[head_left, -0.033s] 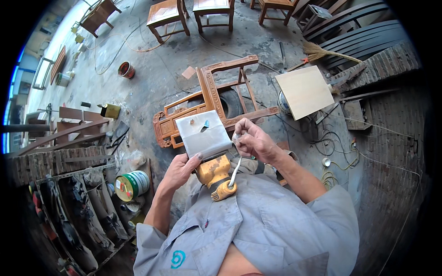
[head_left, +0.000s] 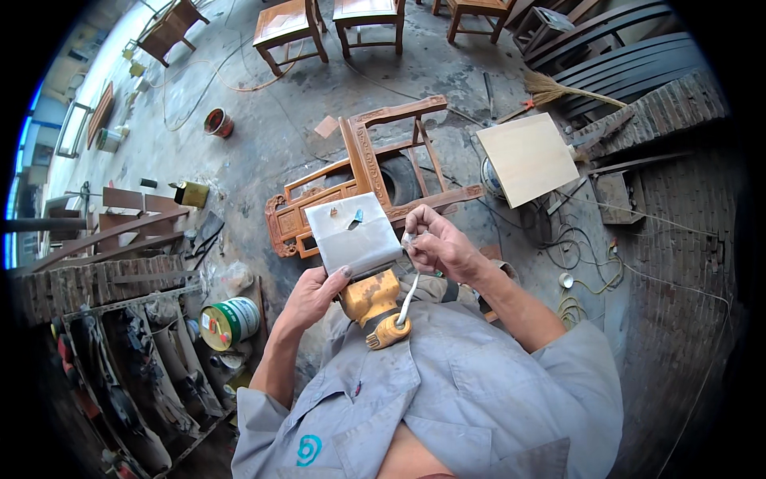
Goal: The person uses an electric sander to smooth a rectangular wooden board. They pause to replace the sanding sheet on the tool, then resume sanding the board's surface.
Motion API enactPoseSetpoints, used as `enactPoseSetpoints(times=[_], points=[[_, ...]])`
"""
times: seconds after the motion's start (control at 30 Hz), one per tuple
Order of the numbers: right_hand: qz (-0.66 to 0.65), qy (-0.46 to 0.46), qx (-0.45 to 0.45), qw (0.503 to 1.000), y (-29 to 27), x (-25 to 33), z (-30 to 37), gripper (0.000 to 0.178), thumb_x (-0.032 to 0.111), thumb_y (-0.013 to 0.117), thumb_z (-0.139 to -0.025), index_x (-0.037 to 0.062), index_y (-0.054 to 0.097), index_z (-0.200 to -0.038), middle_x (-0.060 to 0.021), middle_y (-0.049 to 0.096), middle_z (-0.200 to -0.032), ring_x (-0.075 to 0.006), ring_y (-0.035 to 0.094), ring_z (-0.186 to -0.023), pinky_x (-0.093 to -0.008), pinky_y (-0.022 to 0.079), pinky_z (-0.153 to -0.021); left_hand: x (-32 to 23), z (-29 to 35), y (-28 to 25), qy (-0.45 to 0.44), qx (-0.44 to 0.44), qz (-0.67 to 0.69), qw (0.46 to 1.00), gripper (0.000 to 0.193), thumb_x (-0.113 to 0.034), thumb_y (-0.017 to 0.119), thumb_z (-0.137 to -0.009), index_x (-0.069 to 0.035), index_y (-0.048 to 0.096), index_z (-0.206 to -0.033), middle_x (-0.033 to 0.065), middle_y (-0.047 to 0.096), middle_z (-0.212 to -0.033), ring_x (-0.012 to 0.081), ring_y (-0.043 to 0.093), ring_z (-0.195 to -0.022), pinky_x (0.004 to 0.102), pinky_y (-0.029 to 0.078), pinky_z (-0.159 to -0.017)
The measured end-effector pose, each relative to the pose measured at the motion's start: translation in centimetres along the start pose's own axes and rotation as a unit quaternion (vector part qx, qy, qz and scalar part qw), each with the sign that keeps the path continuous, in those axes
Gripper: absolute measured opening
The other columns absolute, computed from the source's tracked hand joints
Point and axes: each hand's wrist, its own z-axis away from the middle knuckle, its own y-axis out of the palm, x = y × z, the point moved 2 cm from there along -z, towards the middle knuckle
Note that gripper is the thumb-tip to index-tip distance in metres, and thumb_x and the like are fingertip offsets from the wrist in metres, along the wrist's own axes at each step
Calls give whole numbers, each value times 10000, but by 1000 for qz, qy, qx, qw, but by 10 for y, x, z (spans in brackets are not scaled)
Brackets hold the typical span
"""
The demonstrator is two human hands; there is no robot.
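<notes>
Stained grey concrete floor (head_left: 247,172) spread out around the person, with wooden chairs (head_left: 283,21) standing at the far side and a carved chair frame (head_left: 369,160) lying tipped over by a dark tyre (head_left: 405,180). Close against the grey shirt (head_left: 495,383) I saw a yellow power tool (head_left: 371,294), its square grey sheet (head_left: 351,239) facing upward, the left hand (head_left: 309,297) clamped on the sheet's near left corner, thumb on top. Just beyond the sheet's right edge, the right hand (head_left: 439,243) had its fingertips pinched together on a small pale scrap (head_left: 408,239), near the white cord (head_left: 408,298).

Stained grey floor (head_left: 259,164) with red bucket (head_left: 218,122), black tyre (head_left: 406,180), loose cables (head_left: 544,230)
</notes>
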Motion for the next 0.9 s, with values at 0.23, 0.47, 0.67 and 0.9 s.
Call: enactPoseSetpoints(times=[0.23, 0.47, 0.67, 0.9], points=[[110, 5, -76, 991, -27, -16, 1, 215, 91, 426, -1043, 26, 630, -1034, 48, 465, -727, -30, 389, -579, -210, 335, -494, -3, -3, 4, 0, -10, -6, 1000, 418, -353, 589, -1064, 40, 706, -980, -27, 605, -800, 65, 490, -744, 268, 430, -656], [162, 3, -52, 985, -9, -34, 3, 337, 391, 530, -1094, 88, 573, -954, 82, 383, -716, -31, 365, -610, -226, 308, -518, 15, -2, 2, 17, -19, 22, 999, 405, -356, 589, -1066, 26, 714, -1012, -52, 605, -846, 62, 481, -783, 257, 411, -698], [336, -103, -68, 934, -11, -41, 10, 419, 430, 607, -1058, 29, 626, -937, 21, 592, -793, -61, 504, -764, -275, 448, -678, 6, -7, 0, -8, 20, -17, 1000, 404, -339, 580, -1062, 39, 719, -1084, -38, 655, -907, 65, 514, -823, 254, 419, -746], [281, -133, -162, 937, -27, -48, 21, 371, 370, 615, -1059, 14, 648, -959, 2, 592, -770, -78, 514, -764, -294, 463, -686, -11, -15, 6, 0, 52, -51, 997, 433, -337, 532, -1083, 51, 684, -1202, -23, 639, -991, 71, 506, -894, 265, 409, -818]])
